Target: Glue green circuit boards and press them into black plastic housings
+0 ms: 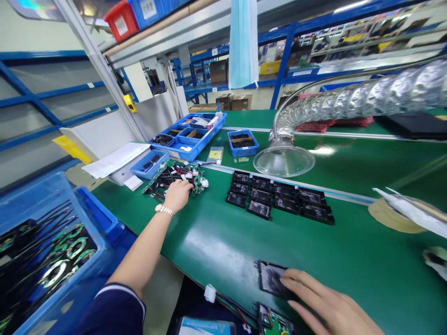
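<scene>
My left hand (178, 194) reaches to the near edge of a pile of green circuit boards with black wires and white connectors (171, 176). Its fingers are bent and held together, and what lies under the fingertips is hidden. My right hand (324, 302) rests with stretched fingers over the right end of a shallow black plastic case (271, 278), thumb apart from the fingers. Just below that case lies another black case with a green circuit board (275, 322) in it, partly cut off by the frame. Wires lead left from there to a white connector (210, 293).
Rows of black cases (260, 194) lie mid-bench on the green table (209, 237). Above them hangs a clear fume hood (284, 160) on a silver duct. Blue bins (242, 143) stand behind. A blue crate (101, 251) of ring-shaped boards is at left, a tape roll (394, 216) at right.
</scene>
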Action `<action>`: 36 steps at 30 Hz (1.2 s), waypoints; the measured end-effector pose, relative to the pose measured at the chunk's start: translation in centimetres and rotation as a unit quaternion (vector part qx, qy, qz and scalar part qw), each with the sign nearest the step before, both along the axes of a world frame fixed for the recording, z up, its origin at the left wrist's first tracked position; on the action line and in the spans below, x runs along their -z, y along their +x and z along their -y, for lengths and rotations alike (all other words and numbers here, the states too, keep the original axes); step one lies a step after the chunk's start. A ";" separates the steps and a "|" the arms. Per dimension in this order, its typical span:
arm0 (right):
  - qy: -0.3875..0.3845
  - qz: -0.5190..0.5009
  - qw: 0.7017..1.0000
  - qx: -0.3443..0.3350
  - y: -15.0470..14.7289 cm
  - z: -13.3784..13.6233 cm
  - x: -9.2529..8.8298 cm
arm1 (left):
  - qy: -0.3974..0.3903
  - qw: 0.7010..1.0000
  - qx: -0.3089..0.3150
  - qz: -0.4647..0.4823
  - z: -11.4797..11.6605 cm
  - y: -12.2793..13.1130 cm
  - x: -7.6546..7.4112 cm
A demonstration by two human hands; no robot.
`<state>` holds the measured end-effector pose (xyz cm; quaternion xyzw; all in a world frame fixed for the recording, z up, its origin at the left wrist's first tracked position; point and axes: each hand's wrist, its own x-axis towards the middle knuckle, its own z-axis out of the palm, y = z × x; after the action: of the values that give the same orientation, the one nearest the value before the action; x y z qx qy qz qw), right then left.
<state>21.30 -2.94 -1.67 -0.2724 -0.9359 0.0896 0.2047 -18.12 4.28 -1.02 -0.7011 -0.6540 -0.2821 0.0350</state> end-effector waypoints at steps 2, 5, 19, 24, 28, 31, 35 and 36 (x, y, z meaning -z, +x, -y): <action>0.008 0.000 1.000 0.017 0.9 -0.3 -0.3 | 0.001 0.999 0.017 0.032 -0.7 0.4 0.0; 0.000 -0.002 0.999 0.033 2.1 -0.6 -0.2 | 0.023 0.994 0.037 0.096 -1.0 -0.5 -1.5; -0.067 -0.141 0.987 0.042 -2.0 -4.9 -4.1 | 0.063 0.770 0.175 0.610 0.8 5.6 -9.5; -0.179 -0.246 0.952 0.035 -5.5 -6.4 -6.4 | -0.055 0.722 0.247 0.644 1.3 10.4 -9.3; -0.364 -0.318 0.875 -0.020 -8.1 -6.8 -7.7 | -0.136 0.685 0.278 0.660 1.3 14.1 -7.9; -0.441 -0.390 0.808 -0.030 -9.1 -6.7 -7.9 | -0.212 0.656 0.261 0.675 1.4 16.2 -6.6; -0.406 -0.443 0.795 0.081 -8.5 -6.8 -7.6 | -0.250 0.599 0.232 0.724 1.9 17.4 -5.7; -0.377 -0.436 0.810 0.108 -8.1 -6.9 -7.5 | -0.253 0.597 0.226 0.727 2.1 17.5 -5.7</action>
<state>13.17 3.95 5.79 -0.3601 -0.6054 0.5222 0.4808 -0.63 2.22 4.69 -0.3706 -0.3285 -0.5207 -0.6954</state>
